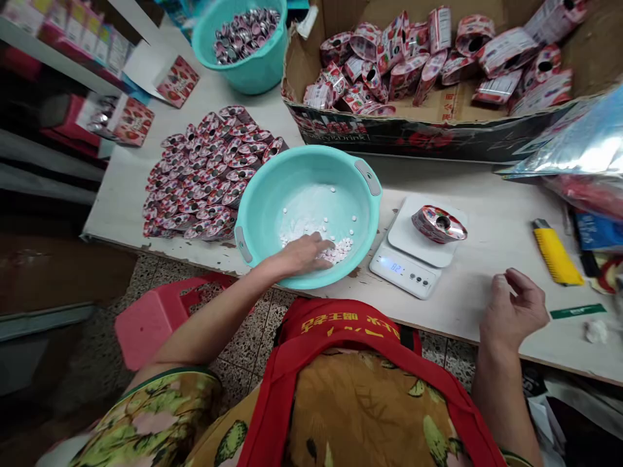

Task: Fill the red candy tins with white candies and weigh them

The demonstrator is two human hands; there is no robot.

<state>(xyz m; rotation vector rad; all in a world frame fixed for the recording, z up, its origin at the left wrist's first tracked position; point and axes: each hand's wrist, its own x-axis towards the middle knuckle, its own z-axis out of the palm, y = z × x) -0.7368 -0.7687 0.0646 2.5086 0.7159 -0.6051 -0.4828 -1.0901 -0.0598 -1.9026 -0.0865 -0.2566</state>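
My left hand (305, 253) reaches into a turquoise oval basin (311, 155), its fingers apart and touching a small heap of white tablets (342, 250). A few more tablets and some white powder lie scattered over the basin floor. My right hand (514, 305) rests at the table's front edge, fingers loosely curled, with nothing visible in them. Between the two, a white digital scale (406, 269) with a lit display carries one red printed oval packet (439, 224) that has a round hole in its top.
Many similar packets (209, 175) stand packed together left of the basin. Behind are a cardboard box (438, 139) of packets and a turquoise bowl (253, 81) of small metallic caps (246, 35). A yellow-handled cutter (557, 251) and a green strip (578, 311) lie at right. A pink stool (150, 318) stands below.
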